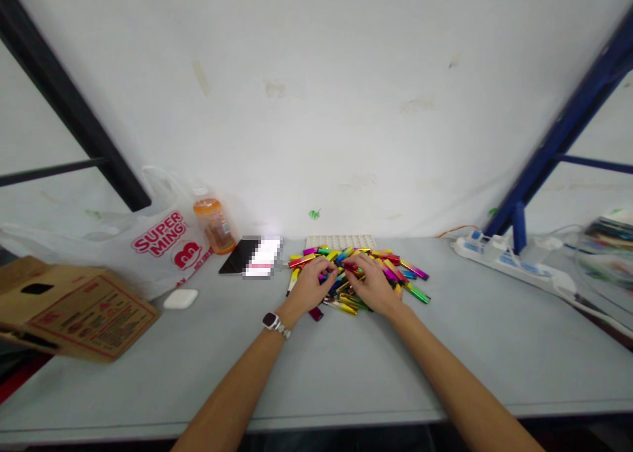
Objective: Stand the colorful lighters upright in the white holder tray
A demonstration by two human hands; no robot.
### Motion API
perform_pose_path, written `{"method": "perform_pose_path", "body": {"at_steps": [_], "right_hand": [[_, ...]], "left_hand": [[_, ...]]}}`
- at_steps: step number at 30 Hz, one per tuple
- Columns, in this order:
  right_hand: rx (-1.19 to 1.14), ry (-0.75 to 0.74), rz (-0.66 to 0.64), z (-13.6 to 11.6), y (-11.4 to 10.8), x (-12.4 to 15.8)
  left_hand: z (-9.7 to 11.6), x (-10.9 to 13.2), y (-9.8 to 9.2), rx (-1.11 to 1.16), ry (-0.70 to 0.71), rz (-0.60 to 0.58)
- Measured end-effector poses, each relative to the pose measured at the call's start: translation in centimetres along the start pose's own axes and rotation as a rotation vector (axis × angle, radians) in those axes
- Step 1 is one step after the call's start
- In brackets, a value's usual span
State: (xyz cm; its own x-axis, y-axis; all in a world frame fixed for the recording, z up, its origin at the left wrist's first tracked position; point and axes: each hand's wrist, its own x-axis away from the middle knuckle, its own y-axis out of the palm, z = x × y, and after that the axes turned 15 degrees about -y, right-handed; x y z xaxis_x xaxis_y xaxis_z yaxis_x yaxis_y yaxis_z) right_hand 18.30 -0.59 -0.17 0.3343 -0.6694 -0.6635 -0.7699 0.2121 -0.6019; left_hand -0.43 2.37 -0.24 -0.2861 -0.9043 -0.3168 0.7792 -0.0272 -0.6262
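Note:
A loose pile of shiny, slim lighters (346,301) in gold, red, green, blue and purple lies on the grey table. My left hand (310,286) rests on the pile's left side with its fingers curled in; what lies between them is partly hidden. On the right side, my right hand (372,284) has its thumb and fingers closed around a red lighter (352,267). The two hands are close together but apart. Behind the pile, against the wall, stands a whitish gridded tray (341,241).
To the left are a tablet (240,257), an orange bottle (215,226), a white plastic bag (143,247), a cardboard box (93,313) and a small white case (180,299). A power strip (514,264) with cables lies at the right, beside a blue metal post (548,132).

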Motion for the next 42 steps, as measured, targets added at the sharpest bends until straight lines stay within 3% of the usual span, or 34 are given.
{"method": "perform_pose_path", "body": {"at_steps": [8,11,14,25,31,35,42], "right_hand": [[-0.718,0.315,0.307,-1.8,3.0,0.5],[-0.988,0.460,0.314,-2.0,3.4,0.3],[-1.110,0.507,0.302,-2.2,3.5,0.2],[-0.870,0.529,0.444,-2.7,4.0,-0.8],[-0.716,0.519,0.545,-1.8,5.9,-2.6],[-0.642,0.431,0.574,-2.1,6.9,-3.5],[-0.513,0.323,0.536,-2.2,6.3,-1.9]], "left_hand": [[1.7,0.5,-0.5,0.083,0.043,0.055],[2.0,0.9,-0.6,0.099,0.054,0.036],[1.9,1.2,-0.6,0.083,0.066,0.017],[2.3,1.6,-0.2,0.116,0.164,-0.006],[2.2,1.4,-0.4,0.170,0.039,0.063],[2.2,1.2,-0.6,0.224,-0.016,0.112],[1.5,1.3,0.3,0.199,-0.019,0.055]]}}
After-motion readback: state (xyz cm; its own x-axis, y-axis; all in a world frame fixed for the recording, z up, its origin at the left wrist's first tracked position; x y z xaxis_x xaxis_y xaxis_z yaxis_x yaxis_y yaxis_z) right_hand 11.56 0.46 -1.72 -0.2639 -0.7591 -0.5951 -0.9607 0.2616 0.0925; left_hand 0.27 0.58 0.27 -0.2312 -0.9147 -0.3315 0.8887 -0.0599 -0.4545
